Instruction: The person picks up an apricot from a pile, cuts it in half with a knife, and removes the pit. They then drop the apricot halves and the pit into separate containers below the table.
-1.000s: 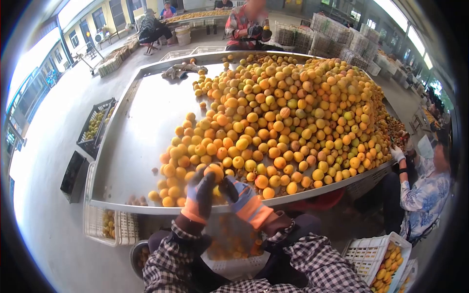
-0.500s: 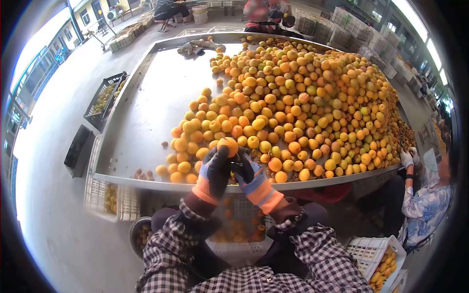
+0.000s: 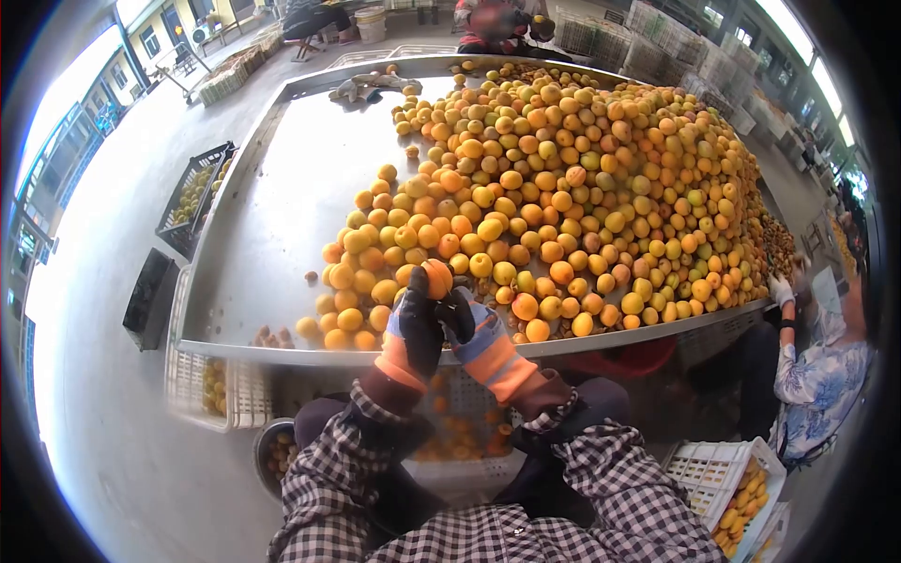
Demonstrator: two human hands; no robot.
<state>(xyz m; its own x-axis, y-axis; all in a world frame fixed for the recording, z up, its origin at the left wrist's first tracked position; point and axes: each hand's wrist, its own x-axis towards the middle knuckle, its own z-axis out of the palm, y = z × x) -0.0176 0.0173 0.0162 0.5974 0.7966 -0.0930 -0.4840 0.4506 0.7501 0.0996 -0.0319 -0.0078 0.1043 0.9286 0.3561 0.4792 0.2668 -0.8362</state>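
Observation:
My left hand (image 3: 417, 326), in a black-palmed glove with an orange cuff, is closed on an orange apricot (image 3: 436, 279) over the metal table's near edge. My right hand (image 3: 474, 328), gloved the same way, touches the fruit from the right with its fingers drawn together. Both hands meet at this one fruit. Beyond them a large heap of apricots (image 3: 601, 197) in yellow, orange and greenish tones covers much of the metal table (image 3: 282, 188).
Below the table edge stands a white crate (image 3: 249, 399) beside a metal bowl (image 3: 267, 450). Another white crate (image 3: 694, 474) holds fruit at the lower right. A co-worker's gloved hand (image 3: 781, 289) is at the table's right end. A grey cloth (image 3: 361, 88) lies at the back.
The view has shifted slightly. The apricot between my hands is tilted differently and shows a line on its surface. The co-worker's hands at the right have moved apart.

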